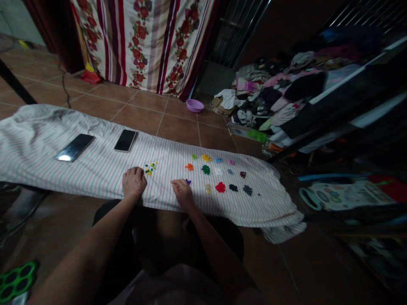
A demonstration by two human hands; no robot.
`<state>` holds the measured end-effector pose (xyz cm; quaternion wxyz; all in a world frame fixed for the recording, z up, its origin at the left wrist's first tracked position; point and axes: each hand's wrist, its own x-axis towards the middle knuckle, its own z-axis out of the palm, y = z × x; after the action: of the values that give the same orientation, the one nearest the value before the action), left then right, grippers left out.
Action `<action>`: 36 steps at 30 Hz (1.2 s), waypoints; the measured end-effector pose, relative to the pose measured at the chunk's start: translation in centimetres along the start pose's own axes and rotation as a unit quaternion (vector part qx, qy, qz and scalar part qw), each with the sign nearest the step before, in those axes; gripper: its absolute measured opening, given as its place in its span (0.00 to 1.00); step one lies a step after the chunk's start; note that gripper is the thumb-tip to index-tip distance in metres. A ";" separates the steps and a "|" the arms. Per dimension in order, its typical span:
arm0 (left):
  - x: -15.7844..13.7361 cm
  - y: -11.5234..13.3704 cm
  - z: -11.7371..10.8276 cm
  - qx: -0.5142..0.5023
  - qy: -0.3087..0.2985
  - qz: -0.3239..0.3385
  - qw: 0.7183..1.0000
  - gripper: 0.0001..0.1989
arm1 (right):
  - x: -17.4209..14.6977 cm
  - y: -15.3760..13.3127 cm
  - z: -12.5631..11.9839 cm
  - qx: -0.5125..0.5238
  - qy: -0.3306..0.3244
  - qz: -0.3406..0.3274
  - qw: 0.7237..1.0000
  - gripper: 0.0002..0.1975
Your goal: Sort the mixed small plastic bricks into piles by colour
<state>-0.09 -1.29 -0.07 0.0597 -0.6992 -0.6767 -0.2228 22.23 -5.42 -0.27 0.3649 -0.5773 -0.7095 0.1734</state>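
Note:
My left hand [134, 182] rests curled on the striped cloth, fingers folded under, right beside a small scattered mix of green and yellow pieces [149, 170]. Whether anything is inside those fingers is hidden. My right hand [182, 193] hovers at or on the cloth, thumb and fingertips pinched together; anything between them is too small to make out. It partly covers a little purple pile [188, 182]. Beyond it lie sorted small heaps by colour, among them orange [189, 167], dark green [206, 170], yellow [206, 158], red [220, 187], black [233, 187] and dark grey [247, 190].
Two phones, a larger one [75, 147] and a smaller one [126, 140], lie on the cloth [165, 199] to the left. On the tiled floor behind are a purple basin [194, 106] and a red dustpan or broom head [90, 76]. Clothes [270, 91] are heaped at right.

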 end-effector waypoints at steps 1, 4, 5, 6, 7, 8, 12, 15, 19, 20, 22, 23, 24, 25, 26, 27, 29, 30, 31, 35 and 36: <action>0.0 0.0 0.0 -0.002 0.001 0.001 1.000 0.10 | 0.7 -0.6 0.9 0.006 -0.015 -0.008 1.000 0.11; 0.0 0.0 0.0 -0.007 0.000 0.003 1.000 0.10 | 2.7 -2.4 3.3 0.009 -0.056 -0.026 0.998 0.11; 0.0 0.1 -0.1 -0.008 -0.002 0.001 1.000 0.10 | 3.4 -2.9 4.0 0.006 -0.070 -0.029 0.997 0.11; 0.1 0.1 -0.1 -0.008 -0.003 0.000 1.000 0.10 | 4.0 -3.5 4.5 0.001 -0.082 -0.029 0.996 0.12; 0.1 0.1 -0.1 -0.010 -0.004 -0.002 1.000 0.10 | 4.5 -4.0 5.0 -0.006 -0.094 -0.027 0.995 0.12; 0.1 0.2 -0.1 -0.012 -0.004 -0.004 1.000 0.10 | 5.0 -4.4 5.4 -0.015 -0.103 -0.020 0.994 0.13; 0.1 0.1 -0.1 -0.023 -0.009 -0.012 1.000 0.11 | 6.2 -5.9 6.3 -0.062 -0.127 0.024 0.990 0.13; 0.2 0.1 0.0 -0.030 -0.013 -0.013 0.999 0.11 | 6.6 -6.7 6.4 -0.091 -0.137 0.040 0.986 0.12; 0.2 0.1 -0.1 -0.042 -0.020 -0.011 0.999 0.11 | 6.8 -7.3 6.5 -0.118 -0.140 0.053 0.982 0.10; 0.2 0.1 -0.1 -0.046 -0.023 -0.012 0.999 0.11 | 6.8 -7.4 6.6 -0.121 -0.139 0.054 0.981 0.10; 0.2 0.1 -0.2 -0.052 -0.028 -0.014 0.998 0.12 | 6.8 -7.3 6.7 -0.120 -0.134 0.051 0.982 0.09; 0.2 0.1 -0.2 -0.053 -0.030 -0.015 0.998 0.12 | 6.7 -7.2 6.7 -0.118 -0.130 0.050 0.983 0.08; 0.2 0.2 -0.3 -0.052 -0.031 -0.016 0.998 0.12 | 6.7 -7.1 6.8 -0.117 -0.125 0.049 0.984 0.07; 0.2 0.2 -0.3 -0.050 -0.031 -0.016 0.998 0.12 | 6.6 -6.9 6.9 -0.116 -0.119 0.048 0.985 0.07; 0.2 0.2 -0.3 -0.048 -0.031 -0.017 0.998 0.12 | 6.5 -6.7 7.0 -0.114 -0.112 0.047 0.986 0.06; 0.2 0.2 -0.4 -0.045 -0.031 -0.016 0.998 0.11 | 6.4 -6.5 7.1 -0.113 -0.106 0.045 0.987 0.06; 0.2 0.2 -0.4 -0.040 -0.028 -0.015 0.999 0.11 | 6.2 -6.2 7.2 -0.110 -0.100 0.042 0.988 0.06; 0.2 0.2 -0.4 -0.038 -0.026 -0.014 0.999 0.11 | 6.0 -6.0 7.1 -0.108 -0.100 0.039 0.988 0.07; 0.1 0.2 -0.3 -0.035 -0.023 -0.013 0.999 0.11 | 5.9 -5.9 7.1 -0.106 -0.101 0.037 0.989 0.07; 0.0 0.0 -0.2 -0.035 -0.017 -0.007 0.999 0.11 | 5.3 -5.8 6.7 -0.104 -0.108 0.031 0.988 0.07; 0.0 0.0 -0.2 -0.037 -0.018 -0.006 0.999 0.11 | 5.2 -5.9 6.6 -0.105 -0.109 0.032 0.988 0.06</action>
<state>-0.13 -1.33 0.09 0.0201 -0.7007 -0.6733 -0.2351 13.08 -0.95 0.84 0.2172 -0.6121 -0.7408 0.1715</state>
